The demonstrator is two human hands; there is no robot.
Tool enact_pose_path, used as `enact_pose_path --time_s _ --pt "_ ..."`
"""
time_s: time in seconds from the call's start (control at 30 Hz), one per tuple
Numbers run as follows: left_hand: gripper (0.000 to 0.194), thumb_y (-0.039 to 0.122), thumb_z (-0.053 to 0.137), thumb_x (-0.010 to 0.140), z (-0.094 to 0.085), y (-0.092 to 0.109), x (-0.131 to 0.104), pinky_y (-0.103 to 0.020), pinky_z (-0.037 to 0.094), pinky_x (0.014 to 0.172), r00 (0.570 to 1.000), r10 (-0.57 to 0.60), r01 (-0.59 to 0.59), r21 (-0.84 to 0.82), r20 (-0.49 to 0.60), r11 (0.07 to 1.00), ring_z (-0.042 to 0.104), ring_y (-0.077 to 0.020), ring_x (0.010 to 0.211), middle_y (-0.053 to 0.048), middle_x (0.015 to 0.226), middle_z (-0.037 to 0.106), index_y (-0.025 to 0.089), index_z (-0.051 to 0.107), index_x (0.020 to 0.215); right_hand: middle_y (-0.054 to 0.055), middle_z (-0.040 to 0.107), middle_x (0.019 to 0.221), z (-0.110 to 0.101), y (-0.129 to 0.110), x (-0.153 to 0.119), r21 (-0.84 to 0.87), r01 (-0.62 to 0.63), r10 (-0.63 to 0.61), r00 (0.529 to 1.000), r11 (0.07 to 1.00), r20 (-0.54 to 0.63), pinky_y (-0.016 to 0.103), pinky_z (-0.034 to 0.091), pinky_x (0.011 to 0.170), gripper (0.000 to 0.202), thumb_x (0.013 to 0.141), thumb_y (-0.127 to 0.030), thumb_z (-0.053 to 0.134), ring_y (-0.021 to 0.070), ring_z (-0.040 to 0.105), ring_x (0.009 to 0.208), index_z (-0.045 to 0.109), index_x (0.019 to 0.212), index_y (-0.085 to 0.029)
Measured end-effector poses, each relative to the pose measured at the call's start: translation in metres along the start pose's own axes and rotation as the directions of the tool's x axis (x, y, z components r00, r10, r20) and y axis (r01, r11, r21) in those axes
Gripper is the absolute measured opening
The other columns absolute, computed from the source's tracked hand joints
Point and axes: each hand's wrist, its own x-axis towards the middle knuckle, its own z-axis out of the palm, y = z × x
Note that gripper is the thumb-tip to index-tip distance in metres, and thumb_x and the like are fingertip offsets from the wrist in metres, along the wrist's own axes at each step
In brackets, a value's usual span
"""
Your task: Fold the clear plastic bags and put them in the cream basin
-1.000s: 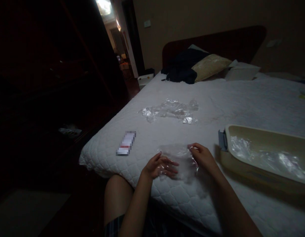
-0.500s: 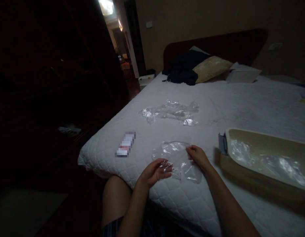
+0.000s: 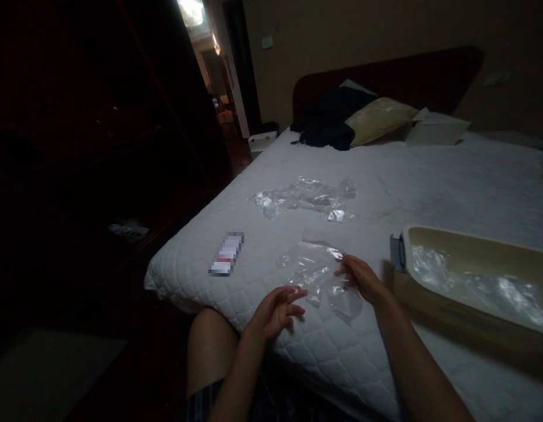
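A clear, crinkled plastic bag (image 3: 317, 266) is held up just above the near edge of the bed. My right hand (image 3: 363, 278) pinches its upper right edge between thumb and fingertips. At the bag's lower left side is my left hand (image 3: 277, 310), fingers spread apart, the tips touching or very near the film. More crumpled clear plastic (image 3: 306, 196) lies farther back on the white quilted bed (image 3: 262, 246). To the right stands a beige plastic bin (image 3: 462, 319) with a grey latch, and clear plastic lies inside it.
A phone-like object (image 3: 227, 253), blurred out, rests on the bed to the left. Dark cloth (image 3: 330, 129), a yellowish pillow (image 3: 381, 120) and a white box (image 3: 438, 130) are near the headboard (image 3: 412, 73). The floor at left is dark.
My left fingers, earlier behind or inside the film, are now spread at its edge. The bag has shifted slightly right with my right hand. The view has moved a little.
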Motion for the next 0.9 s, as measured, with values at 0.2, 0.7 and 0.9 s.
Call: enact_pose_path --time_s 0.2,0.7,0.9 --pt "0.029 0.031 0.052 0.078 0.013 -0.014 0.004 -0.021 0.045 0.046 0.999 0.043 -0.043 0.02 0.006 0.999 0.06 -0.0146 0.066 -0.013 0.11 0.057 0.015 0.054 0.102 0.002 0.064 0.066 0.001 0.001 -0.001 -0.098 0.055 -0.052 0.998 0.994 0.029 0.015 0.039 0.032 0.026 0.073 -0.038 0.059 0.0049 0.045 0.035 0.055 0.088 -0.017" --pt "0.03 0.038 0.052 0.076 0.032 -0.001 -0.017 -0.02 0.032 0.038 0.983 -0.117 0.032 0.503 0.139 0.864 0.048 -0.0091 0.043 -0.009 0.07 0.063 0.01 0.063 0.075 0.0 0.061 0.063 -0.002 0.005 -0.001 -0.138 0.108 -0.094 0.99 0.984 0.104 0.015 0.033 0.033 0.04 0.07 -0.045 0.059 0.0059 0.047 0.04 0.055 0.097 -0.016" --pt "0.014 0.03 0.064 0.066 0.017 0.033 0.003 -0.019 0.03 0.046 0.765 0.628 -0.322 0.759 -0.144 0.566 0.042 -0.008 0.048 0.001 0.059 0.053 0.016 0.061 0.067 0.005 0.062 0.081 -0.003 0.003 -0.004 -0.098 0.043 -0.031 0.992 0.994 0.12 0.013 0.033 0.034 0.043 0.065 -0.043 0.066 0.015 0.061 0.069 0.056 0.1 -0.019"
